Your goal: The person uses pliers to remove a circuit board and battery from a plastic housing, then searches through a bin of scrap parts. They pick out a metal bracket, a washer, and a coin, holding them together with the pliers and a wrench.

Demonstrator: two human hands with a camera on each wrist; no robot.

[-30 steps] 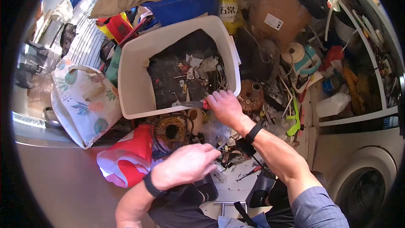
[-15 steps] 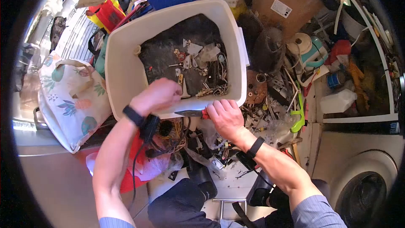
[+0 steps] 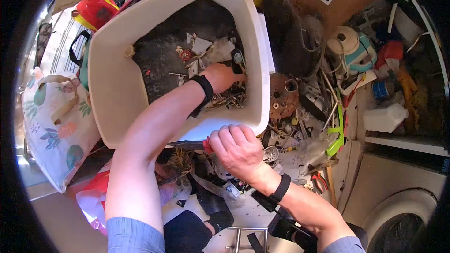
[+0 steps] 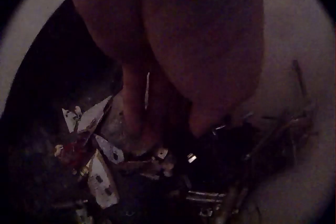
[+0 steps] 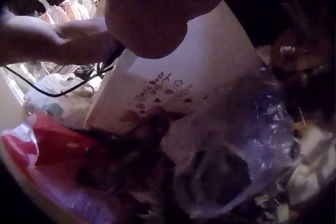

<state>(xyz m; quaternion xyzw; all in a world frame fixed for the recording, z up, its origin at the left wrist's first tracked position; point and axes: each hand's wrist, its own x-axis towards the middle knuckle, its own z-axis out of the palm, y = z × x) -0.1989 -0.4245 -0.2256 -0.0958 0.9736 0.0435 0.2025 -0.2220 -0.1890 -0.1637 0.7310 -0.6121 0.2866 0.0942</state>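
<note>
My left hand (image 3: pixel 222 78) reaches down into a white plastic bin (image 3: pixel 110 89) and is among loose metal scraps (image 3: pixel 229 102) near its right wall. In the left wrist view the fingers (image 4: pixel 134 103) point downward at small pale plates (image 4: pixel 101 182) and bits of metal; the fingertips are partly in shadow. My right hand (image 3: pixel 237 152) grips a red-handled tool with a dark tapered tip (image 3: pixel 186 145) at the bin's front rim. The fingers curl round its handle, hiding most of it. In the right wrist view the same hand (image 5: pixel 152 19) is dark above the bin's printed outer wall.
A patterned bag (image 3: pixel 58 126) stands left of the bin. On the right lie a rusty round metal part (image 3: pixel 282 98), a bright green plastic piece (image 3: pixel 335 140) and red-handled pliers (image 3: pixel 320 182). A clear plastic bag (image 5: pixel 236 145) and red packaging (image 5: pixel 58 145) sit below the right hand.
My left hand has moved from in front of the bin, over its rim and down into the scraps. The right hand keeps holding the red-handled tool at the rim. The head view has shifted closer.
</note>
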